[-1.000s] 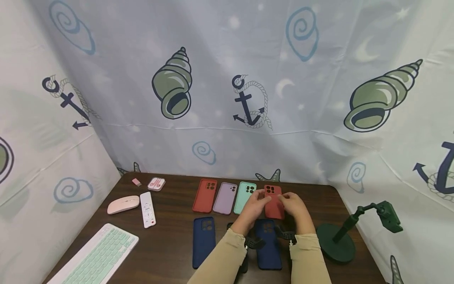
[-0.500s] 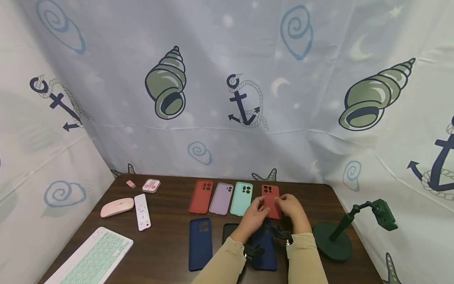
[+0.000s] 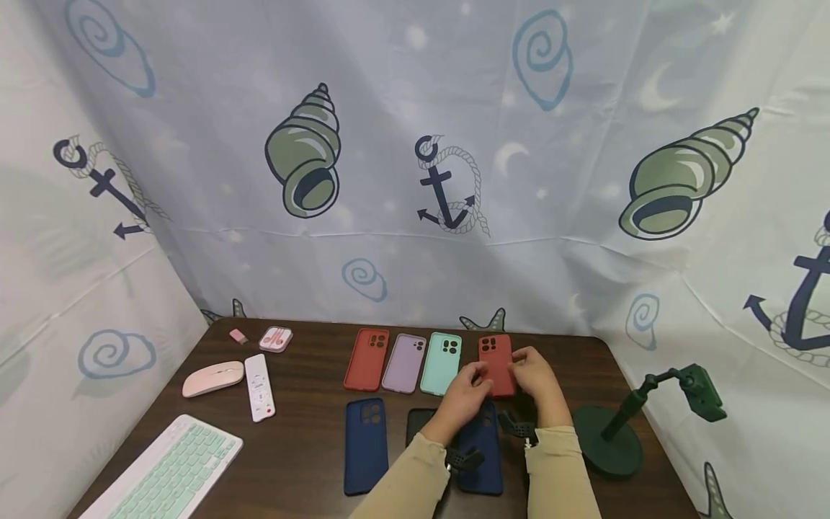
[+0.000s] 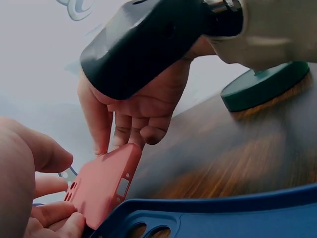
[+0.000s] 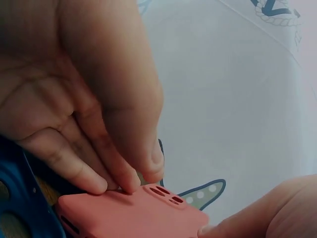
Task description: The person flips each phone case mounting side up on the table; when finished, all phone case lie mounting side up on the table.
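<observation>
A red phone case point(image 3: 496, 360) with camera cut-outs at its upper left lies at the right end of the back row. My left hand point(image 3: 464, 400) holds its left side with bent fingers. From the other side, my right hand point(image 3: 537, 378) grips the right edge. The left wrist view shows the right hand point(image 4: 138, 106) with fingertips on the case's rim, its palm partly hidden by a dark wrist device point(image 4: 143, 44). In the right wrist view, a thumb point(image 5: 210, 230) meets the case point(image 5: 133, 215) near a corner. Below the hands lies a dark blue case point(image 3: 483, 461), partly covered by the left wrist.
Left of the held case lie mint point(image 3: 442, 364), lilac point(image 3: 404, 364) and red point(image 3: 367, 360) cases. Nearer are another blue case point(image 3: 365, 447) and a dark one point(image 3: 418, 419). A keyboard point(image 3: 175, 472), mouse point(image 3: 212, 378) and remote point(image 3: 260, 389) sit left; a green stand point(image 3: 609, 443) right.
The red case has slid slightly away toward the back of the table, and my right hand has shifted farther along its edge. My left hand has moved down its side.
</observation>
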A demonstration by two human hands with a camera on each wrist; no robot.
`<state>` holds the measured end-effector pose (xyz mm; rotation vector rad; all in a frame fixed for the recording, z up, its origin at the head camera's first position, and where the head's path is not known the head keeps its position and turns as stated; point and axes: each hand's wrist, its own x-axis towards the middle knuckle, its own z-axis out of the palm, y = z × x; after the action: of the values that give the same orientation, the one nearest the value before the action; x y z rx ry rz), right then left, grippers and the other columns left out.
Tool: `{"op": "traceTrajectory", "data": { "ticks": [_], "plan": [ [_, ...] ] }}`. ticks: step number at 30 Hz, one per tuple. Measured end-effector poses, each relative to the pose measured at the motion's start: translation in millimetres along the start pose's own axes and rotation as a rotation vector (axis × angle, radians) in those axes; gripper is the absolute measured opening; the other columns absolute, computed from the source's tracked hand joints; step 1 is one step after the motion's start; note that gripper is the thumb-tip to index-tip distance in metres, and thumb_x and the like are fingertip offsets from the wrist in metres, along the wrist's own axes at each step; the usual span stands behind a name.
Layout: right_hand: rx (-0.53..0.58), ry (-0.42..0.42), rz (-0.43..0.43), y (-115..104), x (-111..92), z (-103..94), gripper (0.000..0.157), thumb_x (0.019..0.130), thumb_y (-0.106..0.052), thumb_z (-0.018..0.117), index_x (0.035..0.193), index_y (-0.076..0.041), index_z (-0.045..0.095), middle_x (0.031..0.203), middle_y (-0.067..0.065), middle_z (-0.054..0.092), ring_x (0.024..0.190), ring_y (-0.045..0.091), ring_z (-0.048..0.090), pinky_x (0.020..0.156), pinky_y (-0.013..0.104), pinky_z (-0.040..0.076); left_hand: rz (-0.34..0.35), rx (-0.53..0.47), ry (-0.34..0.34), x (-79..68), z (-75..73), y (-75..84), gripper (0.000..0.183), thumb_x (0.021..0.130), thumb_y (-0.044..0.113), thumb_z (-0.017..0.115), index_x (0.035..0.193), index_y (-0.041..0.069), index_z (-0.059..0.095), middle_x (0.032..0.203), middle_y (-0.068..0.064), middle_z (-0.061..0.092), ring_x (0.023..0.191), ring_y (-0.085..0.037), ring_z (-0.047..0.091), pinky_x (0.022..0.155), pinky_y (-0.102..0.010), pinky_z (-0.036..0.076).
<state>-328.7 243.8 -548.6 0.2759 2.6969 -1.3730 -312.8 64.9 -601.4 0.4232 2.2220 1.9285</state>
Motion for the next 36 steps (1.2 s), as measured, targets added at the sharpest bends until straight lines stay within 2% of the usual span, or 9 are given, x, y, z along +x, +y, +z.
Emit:
{"op": "traceTrajectory", "data": {
  "ticks": [2, 5, 9, 14, 18, 22, 27, 31, 36],
  "plan": [
    [0.020, -0.001, 0.005, 1.2, 0.2, 0.6, 0.042, 0.099, -0.010, 0.056, 0.137, 0.004, 0.046, 0.123, 0.029, 0.064, 0.095, 0.032, 0.066, 0.069, 0.036, 0.051, 0.003, -0.028, -0.014, -1.2, -1.0, -0.6, 0.048, 0.104, 0.022, 0.056, 0.147, 0.003, 0.049, 0.153, -0.016, 0.049, 0.142, -0.034, 0.048, 0.112, -0.044, 0.044],
    [0.045, 0.013, -0.003, 1.2, 1.2, 0.6, 0.044, 0.097, -0.009, 0.056, 0.138, 0.002, 0.043, 0.122, 0.028, 0.064, 0.079, 0.026, 0.062, 0.063, 0.034, 0.047, 0.025, -0.027, -0.018, -1.2, -1.4, -0.1, 0.044, 0.103, 0.022, 0.058, 0.144, 0.005, 0.053, 0.150, -0.014, 0.052, 0.140, -0.034, 0.050, 0.112, -0.046, 0.044],
    [0.058, 0.025, -0.018, -3.6, 0.5, -1.9, 0.046, 0.098, -0.011, 0.057, 0.141, 0.000, 0.042, 0.118, 0.025, 0.065, 0.061, 0.019, 0.052, 0.057, 0.033, 0.045, 0.072, 0.047, -0.021, 1.2, -0.1, 3.0, 0.041, 0.102, 0.022, 0.059, 0.141, 0.008, 0.057, 0.142, -0.013, 0.057, 0.134, -0.032, 0.055, 0.110, -0.048, 0.045],
    [0.076, 0.028, -0.040, -7.2, -2.0, -3.7, 0.044, 0.097, -0.010, 0.060, 0.138, 0.001, 0.046, 0.111, 0.024, 0.067, 0.067, 0.020, 0.061, 0.060, 0.034, 0.053, 0.085, 0.077, -0.047, 0.8, 0.1, 2.6, 0.044, 0.102, 0.027, 0.061, 0.142, 0.010, 0.056, 0.141, -0.014, 0.057, 0.133, -0.031, 0.055, 0.111, -0.048, 0.044],
    [0.122, 0.013, -0.050, -7.0, -1.8, -4.1, 0.033, 0.099, -0.009, 0.061, 0.128, 0.002, 0.052, 0.104, 0.022, 0.066, 0.070, 0.022, 0.066, 0.065, 0.041, 0.059, 0.082, 0.070, -0.060, -0.1, 0.2, 1.6, 0.047, 0.101, 0.031, 0.062, 0.144, 0.013, 0.054, 0.143, -0.015, 0.053, 0.134, -0.030, 0.053, 0.112, -0.048, 0.043],
    [0.109, 0.014, -0.067, -7.2, -2.1, -4.9, 0.023, 0.100, -0.011, 0.059, 0.121, 0.000, 0.058, 0.102, 0.018, 0.065, 0.075, 0.025, 0.067, 0.062, 0.039, 0.057, 0.081, 0.066, -0.063, -0.6, 0.6, 2.3, 0.049, 0.101, 0.036, 0.063, 0.145, 0.018, 0.052, 0.142, -0.013, 0.051, 0.131, -0.028, 0.053, 0.110, -0.047, 0.045],
    [0.094, 0.022, -0.100, -8.8, -3.5, -6.5, 0.020, 0.100, -0.011, 0.060, 0.118, -0.004, 0.063, 0.102, 0.015, 0.067, 0.080, 0.032, 0.066, 0.058, 0.033, 0.051, 0.078, 0.078, -0.053, -0.7, 0.9, 2.5, 0.049, 0.100, 0.038, 0.063, 0.145, 0.021, 0.052, 0.140, -0.014, 0.050, 0.126, -0.025, 0.054, 0.107, -0.046, 0.047],
    [0.087, 0.005, -0.132, -8.6, -4.0, -6.3, 0.020, 0.100, -0.011, 0.060, 0.119, -0.005, 0.062, 0.101, 0.015, 0.066, 0.076, 0.028, 0.065, 0.059, 0.033, 0.051, 0.073, 0.100, -0.049, 0.1, 0.6, 1.8, 0.048, 0.100, 0.041, 0.063, 0.143, 0.023, 0.053, 0.138, -0.012, 0.050, 0.123, -0.022, 0.055, 0.105, -0.043, 0.047],
    [0.069, -0.001, -0.157, -7.9, -3.0, -3.9, 0.018, 0.100, -0.012, 0.061, 0.118, -0.007, 0.060, 0.100, 0.015, 0.064, 0.073, 0.022, 0.064, 0.059, 0.033, 0.051, 0.109, 0.095, -0.053, 2.5, 0.2, -0.7, 0.046, 0.101, 0.039, 0.062, 0.144, 0.026, 0.052, 0.138, -0.012, 0.050, 0.125, -0.023, 0.054, 0.107, -0.045, 0.047]
  ]
}}
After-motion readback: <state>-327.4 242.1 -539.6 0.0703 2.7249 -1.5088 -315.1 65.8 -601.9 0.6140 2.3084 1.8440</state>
